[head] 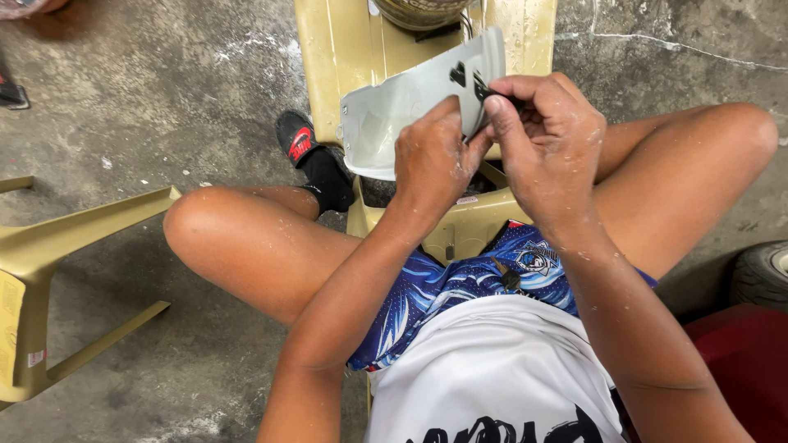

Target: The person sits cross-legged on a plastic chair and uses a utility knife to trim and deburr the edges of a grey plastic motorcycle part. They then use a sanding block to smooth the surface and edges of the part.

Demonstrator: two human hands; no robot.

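Grey curved plastic panel (pixel 410 102), upper centre of frame, steadied by left hand (pixel 433 160) pinching its edge, right hand (pixel 546 148) pinching small black piece (pixel 497 96) against it.

A stained grey concrete floor (pixel 164 98) is shown. A tan plastic chair (pixel 345 49) is placed ahead; another tan chair (pixel 49 246) is tipped at left.

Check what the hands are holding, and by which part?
Both hands, left hand and right hand, grip a curved pale grey plastic panel at its right end.
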